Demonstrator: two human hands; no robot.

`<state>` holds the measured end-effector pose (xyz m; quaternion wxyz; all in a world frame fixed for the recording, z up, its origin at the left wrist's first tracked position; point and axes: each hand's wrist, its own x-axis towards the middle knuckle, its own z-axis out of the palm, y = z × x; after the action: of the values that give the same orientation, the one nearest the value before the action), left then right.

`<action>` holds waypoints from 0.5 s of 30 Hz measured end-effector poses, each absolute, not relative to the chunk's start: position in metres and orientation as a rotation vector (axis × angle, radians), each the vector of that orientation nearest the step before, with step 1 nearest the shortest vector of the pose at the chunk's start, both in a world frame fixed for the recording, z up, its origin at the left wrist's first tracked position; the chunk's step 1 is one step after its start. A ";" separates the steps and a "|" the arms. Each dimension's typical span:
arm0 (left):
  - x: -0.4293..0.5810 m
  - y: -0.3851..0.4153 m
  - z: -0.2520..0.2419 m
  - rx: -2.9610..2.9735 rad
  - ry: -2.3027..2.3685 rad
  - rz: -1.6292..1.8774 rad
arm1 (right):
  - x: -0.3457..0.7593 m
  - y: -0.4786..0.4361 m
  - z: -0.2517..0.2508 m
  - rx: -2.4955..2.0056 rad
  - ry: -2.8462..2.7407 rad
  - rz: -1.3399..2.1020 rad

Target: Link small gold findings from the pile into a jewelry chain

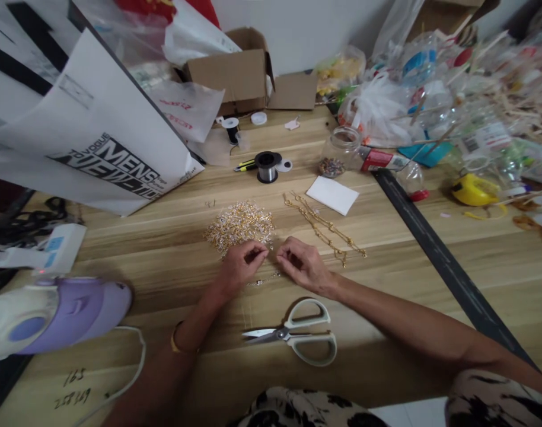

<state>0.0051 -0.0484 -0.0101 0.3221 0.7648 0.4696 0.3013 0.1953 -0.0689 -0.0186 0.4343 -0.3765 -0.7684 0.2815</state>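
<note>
At your nine o'clock on the worktop (386, 284) lies a lilac appliance (53, 317), a printed paper bag (93, 136) beyond it at ten. Dead centre, your left hand (242, 267) has its fingers pinched shut on the end of a thin beaded strand (264, 279), touching the near edge of a heap of gold-and-white findings (239, 225) at twelve; your right hand (302, 264) pinches closed just beside it, what it grips too small to tell. White-handled scissors (293, 335) lie at six; gold chains (324, 228) at one; a white card (332, 194) and glass jar (340, 151) beyond them.
</note>
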 end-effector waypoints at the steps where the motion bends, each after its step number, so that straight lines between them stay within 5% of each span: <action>1: 0.005 -0.048 -0.010 2.014 1.238 0.800 | 0.195 -0.068 -0.019 -0.939 -1.920 0.702; 15: 0.010 -0.049 -0.011 2.105 1.230 0.788 | 0.195 -0.070 -0.017 -0.933 -1.939 0.654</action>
<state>0.0099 -0.0493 -0.0108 0.2856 0.7874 0.4600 0.2947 0.1955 -0.0703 -0.0175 0.4314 -0.3743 -0.7778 0.2624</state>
